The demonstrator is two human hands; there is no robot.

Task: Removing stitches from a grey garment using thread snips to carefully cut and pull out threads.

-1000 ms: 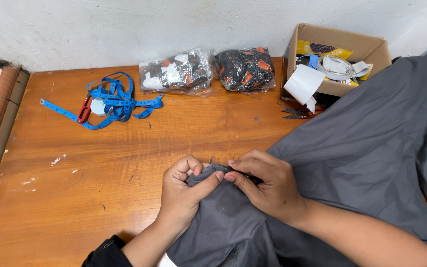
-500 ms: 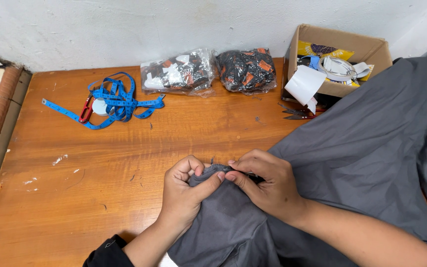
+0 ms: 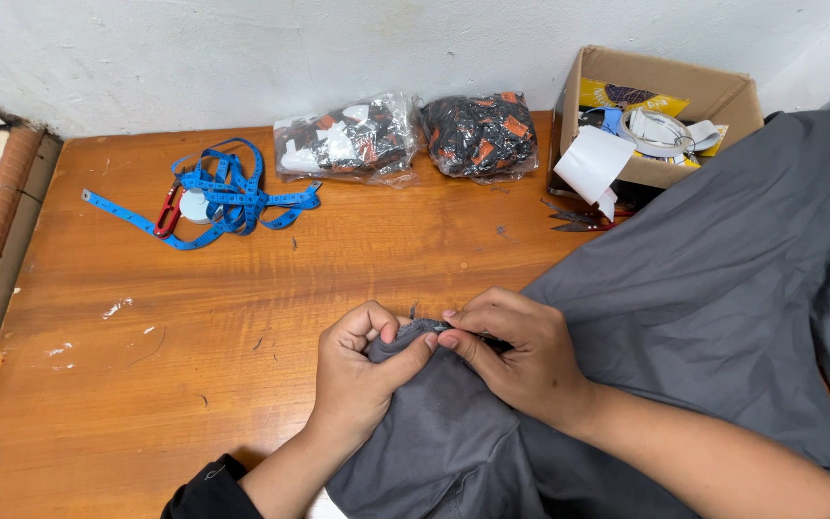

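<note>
A large dark grey cloth (image 3: 703,288) lies over the right half of the wooden table (image 3: 194,384) and falls toward me. My left hand (image 3: 362,370) pinches a bunched corner of the cloth between thumb and fingers. My right hand (image 3: 521,356) grips the same edge just to the right, fingertips touching the left thumb. A thin dark tool seems to lie under the right fingers, but I cannot make it out clearly.
A blue measuring tape (image 3: 228,192) with a red thread snip (image 3: 167,211) lies at the back left. Two clear bags of patterned pieces (image 3: 343,139) (image 3: 480,133) lean on the wall. A cardboard box (image 3: 713,91) of scraps stands back right, with small scissors (image 3: 573,219) before it.
Both hands stay on the cloth corner with only small finger shifts; the left thumb has pressed closer over the fold.
</note>
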